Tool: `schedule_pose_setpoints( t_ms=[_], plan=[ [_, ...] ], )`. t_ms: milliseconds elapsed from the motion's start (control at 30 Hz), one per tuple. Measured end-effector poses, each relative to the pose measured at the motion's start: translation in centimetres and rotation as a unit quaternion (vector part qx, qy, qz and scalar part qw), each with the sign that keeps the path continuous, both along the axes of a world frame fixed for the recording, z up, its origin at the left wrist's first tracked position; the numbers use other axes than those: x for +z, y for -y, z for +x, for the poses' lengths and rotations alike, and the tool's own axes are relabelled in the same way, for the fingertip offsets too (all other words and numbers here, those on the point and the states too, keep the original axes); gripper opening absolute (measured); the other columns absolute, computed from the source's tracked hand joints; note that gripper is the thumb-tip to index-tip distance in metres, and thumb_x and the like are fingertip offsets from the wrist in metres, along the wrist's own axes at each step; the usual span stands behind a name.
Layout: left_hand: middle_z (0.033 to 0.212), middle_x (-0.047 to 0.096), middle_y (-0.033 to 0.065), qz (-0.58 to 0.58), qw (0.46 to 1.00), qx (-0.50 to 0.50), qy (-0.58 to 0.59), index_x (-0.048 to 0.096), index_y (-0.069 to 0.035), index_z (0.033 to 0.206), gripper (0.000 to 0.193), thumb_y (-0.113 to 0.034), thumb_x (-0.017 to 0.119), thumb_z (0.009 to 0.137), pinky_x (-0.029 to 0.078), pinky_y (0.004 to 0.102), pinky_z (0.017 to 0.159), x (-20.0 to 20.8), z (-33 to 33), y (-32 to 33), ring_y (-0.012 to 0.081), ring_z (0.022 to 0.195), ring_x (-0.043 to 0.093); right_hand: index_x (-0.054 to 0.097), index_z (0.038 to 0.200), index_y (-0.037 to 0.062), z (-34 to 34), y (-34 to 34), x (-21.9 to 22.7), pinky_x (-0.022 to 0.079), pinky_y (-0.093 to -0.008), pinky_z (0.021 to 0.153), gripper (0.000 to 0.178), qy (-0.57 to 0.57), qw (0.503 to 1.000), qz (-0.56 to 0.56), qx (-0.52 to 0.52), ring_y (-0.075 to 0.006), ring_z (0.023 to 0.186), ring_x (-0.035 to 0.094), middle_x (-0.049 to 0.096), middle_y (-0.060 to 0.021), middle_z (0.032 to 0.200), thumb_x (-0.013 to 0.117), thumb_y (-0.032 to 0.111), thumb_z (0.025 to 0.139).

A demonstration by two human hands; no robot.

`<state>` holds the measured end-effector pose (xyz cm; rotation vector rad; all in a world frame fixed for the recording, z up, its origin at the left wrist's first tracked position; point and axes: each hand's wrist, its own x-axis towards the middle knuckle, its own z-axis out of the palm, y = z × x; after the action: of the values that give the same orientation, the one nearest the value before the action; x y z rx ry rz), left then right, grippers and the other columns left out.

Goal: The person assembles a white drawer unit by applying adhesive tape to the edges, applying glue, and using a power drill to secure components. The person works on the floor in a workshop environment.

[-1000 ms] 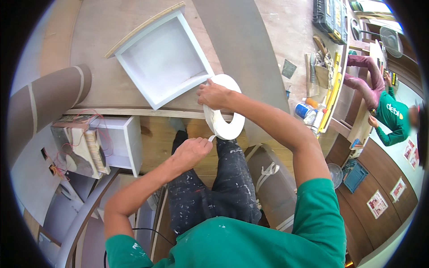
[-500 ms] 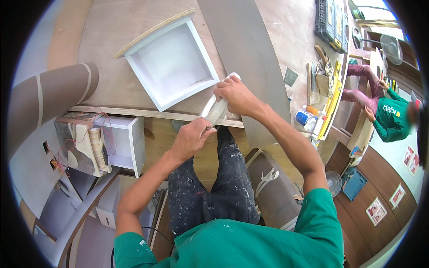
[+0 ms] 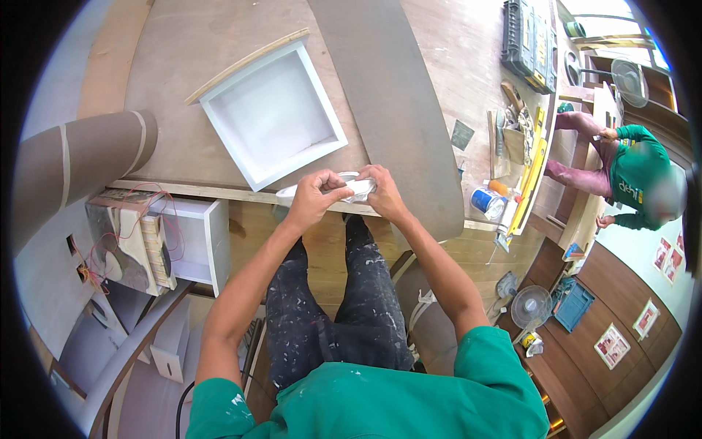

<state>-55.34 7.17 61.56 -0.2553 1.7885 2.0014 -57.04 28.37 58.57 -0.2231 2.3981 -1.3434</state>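
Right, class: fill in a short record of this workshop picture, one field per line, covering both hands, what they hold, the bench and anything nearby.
Left hand: gripping the white tape roll from its left side
Right hand: gripping the same roll from its right side
Roll position: at the near edge of the workbench
On the bench: shallow white open box, a thin wooden strip along its far side
Left of the bench: rolled brown sheet
Far right: another person in a green top

A white roll of tape (image 3: 322, 192) is held edge-on between the left hand (image 3: 314, 196) and right hand (image 3: 380, 192), lying flat and nearly horizontal, its left end protruding beyond the left hand's fingers.
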Motion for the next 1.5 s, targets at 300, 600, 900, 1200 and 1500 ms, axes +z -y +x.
schedule_pose_setpoints(
  t_ms=[300, 600, 900, 1200, 1500],
  plan=[
    [0.091, 0.065, 0.0039, 0.106, 0.989, 0.098, 0.027, 0.056, -0.002, 0.106, 0.022, -0.009, 0.071, 0.093, 0.049, 0.0226, 0.074, -2.6, 0.3, -4.4, 0.0081, 0.081, 0.061, 0.066, 0.111, 0.0001, 0.5, 0.7, 6.5, 0.055, -0.0322, 0.083, 0.024, 0.116, 0.974, -0.168, -0.102, -0.0177, 0.093, 0.067, 0.063, -0.0097, 0.109, 0.071, 0.011, 0.090],
    [0.105, 0.064, 0.0109, 0.024, 0.997, 0.048, -0.060, 0.054, -0.002, 0.124, 0.038, -0.031, 0.061, 0.100, 0.048, 0.0340, 0.089, -2.0, -1.6, -7.7, 0.0166, 0.096, 0.061, 0.060, 0.094, -0.0008, 0.9, 0.3, 4.5, 0.051, -0.0259, 0.082, 0.009, 0.049, 0.938, -0.200, -0.279, -0.0127, 0.089, 0.064, 0.065, -0.0061, 0.100, 0.065, 0.006, 0.095],
    [0.140, 0.055, 0.0082, -0.187, 0.915, -0.227, -0.275, 0.052, -0.009, 0.130, 0.059, -0.016, 0.078, 0.077, 0.030, 0.0484, 0.118, -0.6, -1.8, -7.2, 0.0349, 0.140, 0.039, 0.056, 0.095, -0.0008, 1.6, -1.8, 7.3, 0.053, -0.0296, 0.066, 0.009, 0.021, 0.944, -0.138, -0.300, -0.0111, 0.077, 0.065, 0.067, -0.0081, 0.084, 0.062, 0.006, 0.097],
    [0.154, 0.041, 0.0115, -0.217, 0.898, -0.230, -0.305, 0.050, -0.008, 0.134, 0.065, -0.004, 0.073, 0.073, 0.038, 0.0462, 0.113, -1.2, -3.4, -5.1, 0.0394, 0.140, 0.039, 0.062, 0.100, 0.0006, 4.7, -0.4, 12.0, 0.056, -0.0366, 0.080, 0.009, -0.081, 0.967, -0.121, -0.210, -0.0283, 0.094, 0.072, 0.072, -0.0153, 0.099, 0.065, 0.002, 0.092],
    [0.146, 0.048, 0.0213, -0.204, 0.965, -0.128, -0.105, 0.042, -0.010, 0.148, 0.078, 0.000, 0.066, 0.074, 0.047, 0.0444, 0.102, 4.0, 4.9, -4.0, 0.0404, 0.128, 0.052, 0.061, 0.094, -0.0009, 2.8, -0.5, 16.7, 0.057, -0.0304, 0.073, 0.008, -0.119, 0.957, -0.161, -0.210, -0.0223, 0.087, 0.073, 0.075, -0.0143, 0.097, 0.067, -0.003, 0.090]
  ],
)
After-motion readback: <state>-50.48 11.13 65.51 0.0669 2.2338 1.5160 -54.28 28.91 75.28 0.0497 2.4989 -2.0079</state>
